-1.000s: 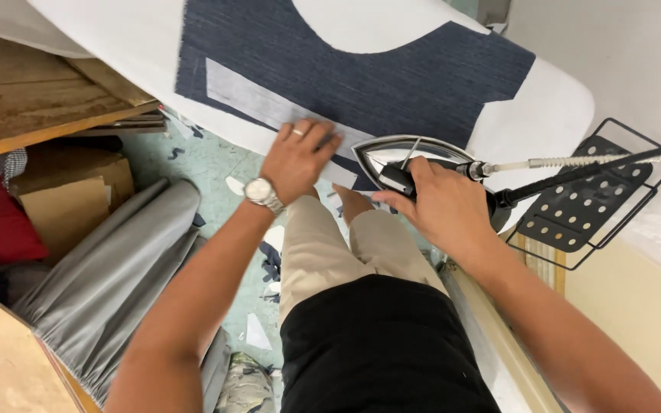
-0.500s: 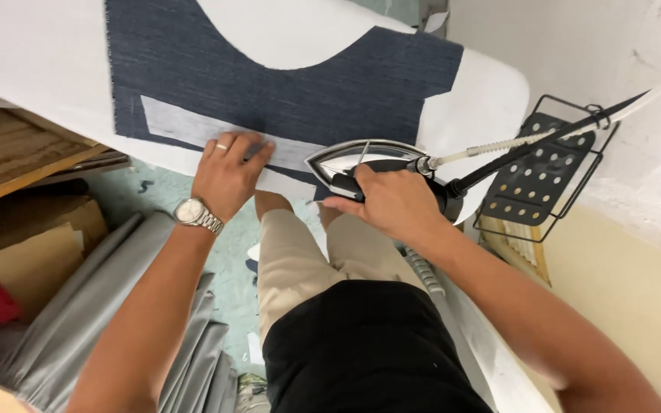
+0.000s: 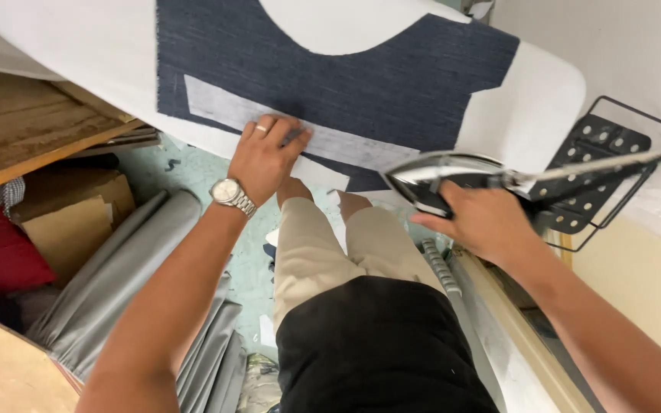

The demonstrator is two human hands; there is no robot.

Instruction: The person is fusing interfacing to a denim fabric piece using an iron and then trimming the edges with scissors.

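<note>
A dark blue piece of cut fabric (image 3: pixel 361 84) lies flat on a white padded ironing board (image 3: pixel 78 53). A pale grey strip of interfacing (image 3: pixel 223 107) runs along the fabric's near edge. My left hand (image 3: pixel 265 157), with a ring and a metal wristwatch, presses flat on that strip near the board's edge. My right hand (image 3: pixel 483 222) grips the handle of a steam iron (image 3: pixel 437 180) at the fabric's right near corner, with the iron's sole tilted up off the cloth.
A black perforated metal iron rest (image 3: pixel 594 164) hangs off the board's right end by the wall. Rolls of grey fabric (image 3: pixel 116 283), a cardboard box (image 3: pixel 70 222) and a red cloth (image 3: pixel 1 256) lie on the floor at left. A wooden surface (image 3: pixel 17 138) sits at left.
My left hand has slid left along the grey strip. The iron in my right hand has lifted and tipped at the fabric's right corner.
</note>
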